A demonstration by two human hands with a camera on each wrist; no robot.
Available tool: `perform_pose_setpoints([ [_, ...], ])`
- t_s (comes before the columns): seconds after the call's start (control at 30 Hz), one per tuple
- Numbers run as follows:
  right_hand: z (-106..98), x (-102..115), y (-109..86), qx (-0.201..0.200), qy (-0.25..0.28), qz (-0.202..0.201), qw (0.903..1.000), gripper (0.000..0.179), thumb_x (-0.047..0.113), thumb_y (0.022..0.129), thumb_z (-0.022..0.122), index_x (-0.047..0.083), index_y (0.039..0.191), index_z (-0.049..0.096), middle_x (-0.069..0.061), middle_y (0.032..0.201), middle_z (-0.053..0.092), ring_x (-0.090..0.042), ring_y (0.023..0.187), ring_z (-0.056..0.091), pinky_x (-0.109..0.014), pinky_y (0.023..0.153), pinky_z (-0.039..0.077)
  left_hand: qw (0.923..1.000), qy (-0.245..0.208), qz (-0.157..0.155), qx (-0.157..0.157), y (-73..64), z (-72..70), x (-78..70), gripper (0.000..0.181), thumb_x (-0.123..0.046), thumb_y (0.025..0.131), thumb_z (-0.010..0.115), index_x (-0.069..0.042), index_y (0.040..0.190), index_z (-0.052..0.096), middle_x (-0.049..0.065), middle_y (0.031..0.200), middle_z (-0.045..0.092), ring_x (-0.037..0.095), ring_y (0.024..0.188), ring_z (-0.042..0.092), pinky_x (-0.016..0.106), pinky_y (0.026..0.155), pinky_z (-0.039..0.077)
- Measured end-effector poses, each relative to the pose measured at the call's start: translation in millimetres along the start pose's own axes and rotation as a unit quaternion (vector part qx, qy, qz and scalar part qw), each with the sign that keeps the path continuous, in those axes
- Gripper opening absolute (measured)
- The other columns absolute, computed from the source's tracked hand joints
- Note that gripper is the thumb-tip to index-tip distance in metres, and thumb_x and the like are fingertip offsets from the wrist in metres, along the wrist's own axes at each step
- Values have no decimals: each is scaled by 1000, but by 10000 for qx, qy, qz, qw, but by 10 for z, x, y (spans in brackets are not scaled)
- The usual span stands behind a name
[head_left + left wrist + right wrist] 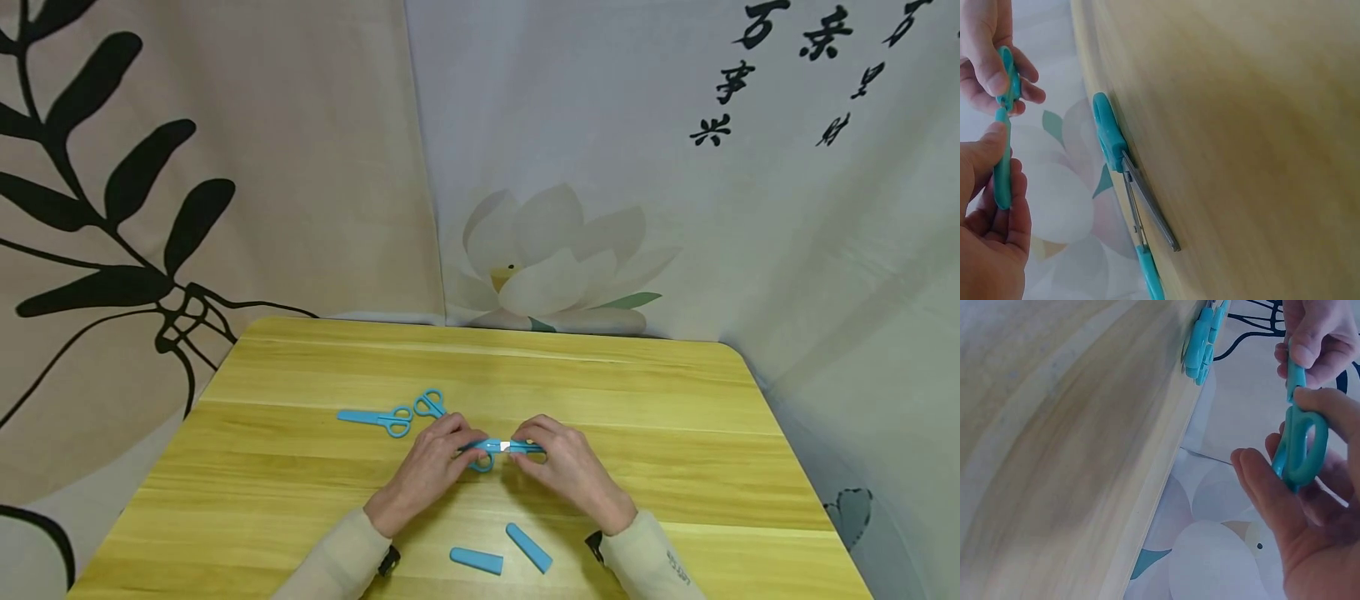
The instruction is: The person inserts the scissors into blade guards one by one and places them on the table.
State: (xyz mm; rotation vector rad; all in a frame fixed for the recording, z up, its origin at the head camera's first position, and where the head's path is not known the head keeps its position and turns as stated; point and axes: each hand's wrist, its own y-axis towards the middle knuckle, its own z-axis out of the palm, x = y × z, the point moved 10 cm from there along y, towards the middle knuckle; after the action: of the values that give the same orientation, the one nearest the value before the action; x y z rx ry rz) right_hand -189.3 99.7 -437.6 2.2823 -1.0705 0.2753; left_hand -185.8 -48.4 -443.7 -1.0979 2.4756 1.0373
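Between thumb and fingers, my left hand [438, 454] holds a long blue scissors cover [1002, 162]. The looped handles of a pair of blue scissors [1304, 447] are gripped by my right hand [570, 467]. Cover and handles line up end to end, almost meeting, so the blades are mostly hidden. Beneath the hands, a second pair of scissors with bare metal blades [1109, 134] lies on the table; its handle loop [482, 462] shows in the head view. Another blue handle [429, 403] lies just beyond my left hand, its blades hidden there by the hand.
To the left lies a pair of scissors with a blue cover on its blades [375, 418]. Two loose blue covers, one flat [476, 560] and one slanted [528, 547], lie near me. Patterned curtains [337, 167] hang behind the wooden table [675, 400].
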Motion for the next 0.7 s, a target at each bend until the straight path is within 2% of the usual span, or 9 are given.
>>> perform_pose_setpoints([
  [0.7,-51,50,29,-152,-19,-278,9995,22,13,80,91,11,97,76,0,103,71,-13,85,71,-28,71,60,9999,-77,104,-36,32,-23,-35,19,-11,87,83,-8,106,80,-3,92,61,9,79,51,23,68,47],
])
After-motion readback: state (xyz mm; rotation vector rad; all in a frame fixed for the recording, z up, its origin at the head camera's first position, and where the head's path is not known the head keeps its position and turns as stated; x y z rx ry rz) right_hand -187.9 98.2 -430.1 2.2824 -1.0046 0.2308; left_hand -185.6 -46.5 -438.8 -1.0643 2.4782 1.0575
